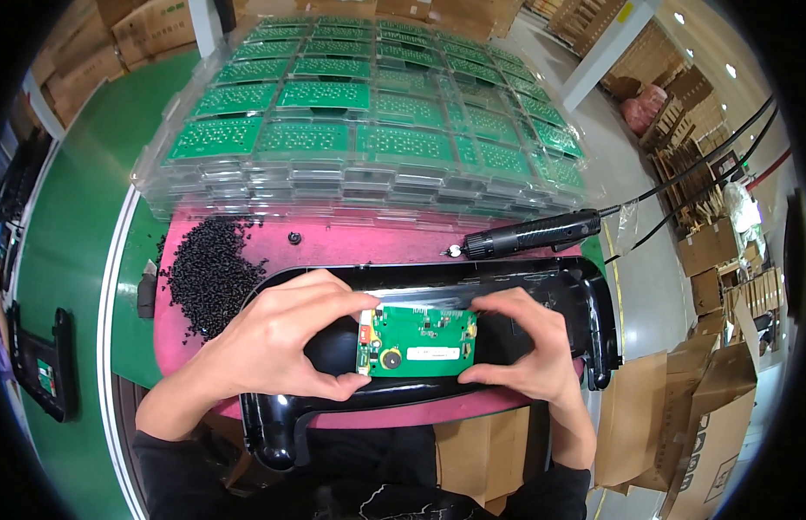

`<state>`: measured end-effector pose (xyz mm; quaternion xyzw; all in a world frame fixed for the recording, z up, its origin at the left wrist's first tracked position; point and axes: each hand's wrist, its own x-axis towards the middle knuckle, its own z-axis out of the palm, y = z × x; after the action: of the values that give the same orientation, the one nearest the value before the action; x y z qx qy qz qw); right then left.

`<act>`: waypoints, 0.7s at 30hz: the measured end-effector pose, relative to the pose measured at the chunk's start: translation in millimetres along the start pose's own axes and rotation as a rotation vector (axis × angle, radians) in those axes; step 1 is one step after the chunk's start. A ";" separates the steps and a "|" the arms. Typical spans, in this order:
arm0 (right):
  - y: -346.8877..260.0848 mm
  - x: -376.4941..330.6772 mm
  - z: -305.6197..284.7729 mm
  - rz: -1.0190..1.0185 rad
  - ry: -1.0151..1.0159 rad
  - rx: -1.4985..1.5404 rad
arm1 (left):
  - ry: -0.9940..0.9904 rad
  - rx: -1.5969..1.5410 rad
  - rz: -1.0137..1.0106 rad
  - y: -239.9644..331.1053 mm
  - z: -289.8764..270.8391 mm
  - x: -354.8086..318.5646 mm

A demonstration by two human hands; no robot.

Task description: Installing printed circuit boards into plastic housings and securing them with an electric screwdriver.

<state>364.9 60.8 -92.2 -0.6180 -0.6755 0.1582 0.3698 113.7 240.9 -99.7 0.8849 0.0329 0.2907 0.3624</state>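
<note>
– Both hands hold something?
– Yes. Your left hand point(286, 334) and right hand point(515, 342) pinch a small green board point(418, 340) by its two short ends.
– Where does it lie?
– Right between your hands, long side going left to right, on the black plastic shell point(507, 286). Neither hand is nearer. A screwdriver point(528, 234) rests just beyond your right hand.

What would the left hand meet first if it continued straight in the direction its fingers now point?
The left hand points to the person's right, across the green circuit board it grips. Going on, it would probably first meet the right hand holding the board's other end, over the black plastic housing.
</note>
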 end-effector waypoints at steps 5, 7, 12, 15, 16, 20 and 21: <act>11.4 -6.8 8.8 0.034 -0.124 0.049 | -0.170 -0.015 -0.096 1.0 6.3 -2.1; 15.7 -7.5 10.2 0.038 -0.139 0.081 | -0.200 -0.004 -0.119 0.5 6.2 -1.5; 18.7 -5.9 16.3 0.070 -0.080 0.075 | -0.250 0.126 -0.231 3.5 6.5 2.6; 17.4 -3.5 20.1 0.064 -0.034 0.050 | -0.265 0.176 -0.278 1.2 7.6 0.8; 17.7 -2.9 21.2 0.039 -0.011 0.028 | -0.265 0.176 -0.279 0.5 7.9 0.0; 18.6 -2.9 22.6 -0.008 -0.029 -0.041 | -0.271 0.194 -0.315 -1.1 9.3 -2.0; 18.4 -3.8 22.8 0.003 -0.037 -0.043 | -0.276 0.200 -0.313 -1.1 9.6 -2.0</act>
<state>362.2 66.2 -121.1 -0.6239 -0.6846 0.1557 0.3434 117.4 235.1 -106.9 0.9319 0.1487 0.1026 0.3146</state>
